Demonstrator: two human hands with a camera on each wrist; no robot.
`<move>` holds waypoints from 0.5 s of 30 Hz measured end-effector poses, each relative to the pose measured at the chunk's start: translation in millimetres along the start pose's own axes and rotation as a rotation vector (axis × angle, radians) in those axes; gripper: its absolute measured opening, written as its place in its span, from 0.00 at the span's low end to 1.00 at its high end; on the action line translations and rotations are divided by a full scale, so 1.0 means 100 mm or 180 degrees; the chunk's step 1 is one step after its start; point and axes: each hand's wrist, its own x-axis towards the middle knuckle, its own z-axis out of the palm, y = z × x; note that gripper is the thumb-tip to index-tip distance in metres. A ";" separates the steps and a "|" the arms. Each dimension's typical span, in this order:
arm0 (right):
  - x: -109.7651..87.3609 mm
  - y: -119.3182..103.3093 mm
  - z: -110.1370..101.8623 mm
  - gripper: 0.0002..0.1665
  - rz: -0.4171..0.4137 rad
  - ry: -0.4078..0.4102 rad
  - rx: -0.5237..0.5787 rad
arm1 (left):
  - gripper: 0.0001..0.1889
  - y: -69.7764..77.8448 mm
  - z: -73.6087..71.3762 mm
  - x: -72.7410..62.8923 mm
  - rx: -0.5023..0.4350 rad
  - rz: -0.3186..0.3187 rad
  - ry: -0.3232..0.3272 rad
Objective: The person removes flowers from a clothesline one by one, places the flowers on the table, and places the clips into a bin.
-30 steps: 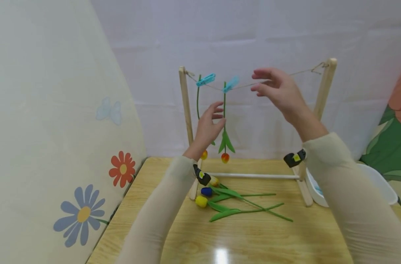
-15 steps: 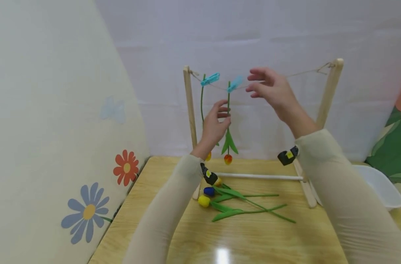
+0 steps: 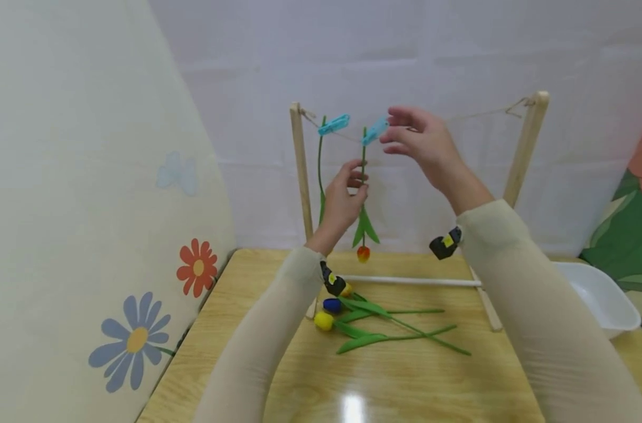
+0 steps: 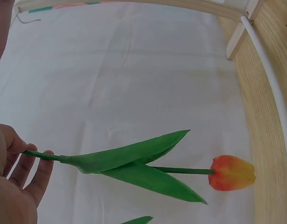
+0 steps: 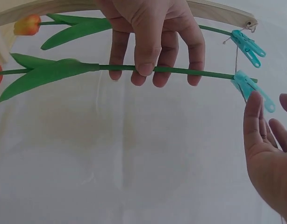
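Observation:
An orange-yellow artificial tulip (image 3: 363, 254) hangs head down from a twine line, its stem end in a blue clothespin (image 3: 375, 131). My left hand (image 3: 344, 202) pinches its green stem midway, thumb on one side and fingers behind, as the right wrist view shows. My right hand (image 3: 423, 141) is raised at the clothespin, fingers loosely bent and spread from the thumb; a fingertip overlaps the clip's lower handle in the right wrist view. To the left, a second blue clothespin (image 3: 333, 124) holds another tulip (image 5: 78, 33), partly hidden behind my left hand.
The twine runs between two wooden posts (image 3: 527, 153) joined low by a white rod (image 3: 410, 281). Several tulips lie on the wooden table (image 3: 405, 382), among them a yellow one (image 3: 323, 321) and a blue one (image 3: 332, 305). A white basin (image 3: 611, 299) stands at the right.
My right hand has moved left along the line to the clothespin on the second tulip. The left hand stays at the stem, its fingers closer round it.

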 end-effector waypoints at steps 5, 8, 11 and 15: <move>0.04 0.00 0.06 0.28 0.0100 0.0037 -0.0024 | 0.24 0.00 -0.04 -0.03 0.0124 0.0061 0.0052; 0.06 0.00 0.08 0.27 0.0179 0.0054 -0.0099 | 0.24 -0.01 -0.07 -0.04 0.0168 0.0095 0.0041; 0.09 -0.01 0.09 0.26 0.0221 0.0069 -0.0115 | 0.24 -0.02 -0.10 -0.03 0.0181 0.0155 0.0024; 0.13 -0.02 0.11 0.25 0.0269 0.0107 -0.0057 | 0.24 -0.03 -0.11 0.01 0.0149 0.0231 0.0007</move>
